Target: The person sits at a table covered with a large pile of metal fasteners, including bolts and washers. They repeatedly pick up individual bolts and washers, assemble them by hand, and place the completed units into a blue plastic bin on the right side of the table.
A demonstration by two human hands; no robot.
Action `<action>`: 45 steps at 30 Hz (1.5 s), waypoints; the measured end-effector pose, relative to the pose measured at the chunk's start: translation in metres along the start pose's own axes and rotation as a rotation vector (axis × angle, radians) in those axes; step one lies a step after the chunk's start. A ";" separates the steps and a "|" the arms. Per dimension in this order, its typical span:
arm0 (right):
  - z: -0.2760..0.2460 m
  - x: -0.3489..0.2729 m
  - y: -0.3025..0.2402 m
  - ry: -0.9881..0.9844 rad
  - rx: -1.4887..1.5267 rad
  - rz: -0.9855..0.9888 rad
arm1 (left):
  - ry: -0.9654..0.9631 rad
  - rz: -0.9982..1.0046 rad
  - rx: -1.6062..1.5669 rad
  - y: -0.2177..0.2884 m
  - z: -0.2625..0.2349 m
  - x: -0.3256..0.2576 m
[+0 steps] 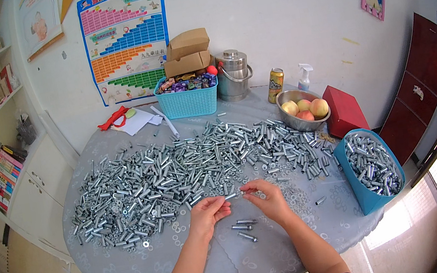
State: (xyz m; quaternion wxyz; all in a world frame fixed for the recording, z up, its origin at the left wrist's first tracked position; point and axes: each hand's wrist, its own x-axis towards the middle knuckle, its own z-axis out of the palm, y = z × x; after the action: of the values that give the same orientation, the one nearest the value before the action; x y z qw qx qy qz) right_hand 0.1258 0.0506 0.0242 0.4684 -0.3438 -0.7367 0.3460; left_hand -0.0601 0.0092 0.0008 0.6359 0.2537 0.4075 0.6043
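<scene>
Above the near middle of the table, my left hand (pixel 207 215) is closed in a pinch on a short silver anchor bolt (pixel 231 196), held roughly level. My right hand (pixel 268 199) pinches at the bolt's right end; a small metal piece sits at those fingertips, too tiny to tell if washer or nut. Below the hands, several assembled anchor bolts (pixel 246 237) lie on the grey tablecloth. Beyond them spreads a wide heap of metal sleeves (pixel 178 168). Loose flat washers (pixel 295 195) are scattered along its near edge, close to my right hand.
A blue bin (pixel 365 200) of metal sleeves stands at the table's right edge. Behind the heap are a turquoise basket (pixel 188 104), a steel canister (pixel 234 80), a drink can (pixel 275 85), a spray bottle (pixel 304 75), a fruit bowl (pixel 291 121) and a red box (pixel 343 110).
</scene>
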 end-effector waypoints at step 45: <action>0.005 -0.005 -0.003 -0.113 0.046 0.138 | -0.038 0.153 0.251 -0.003 0.013 -0.007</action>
State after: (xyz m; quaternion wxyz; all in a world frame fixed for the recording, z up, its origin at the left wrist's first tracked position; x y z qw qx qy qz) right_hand 0.1222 0.0438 0.0222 0.4091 -0.3627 -0.7282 0.4132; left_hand -0.0474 0.0041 0.0073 0.5589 0.3728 0.4474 0.5904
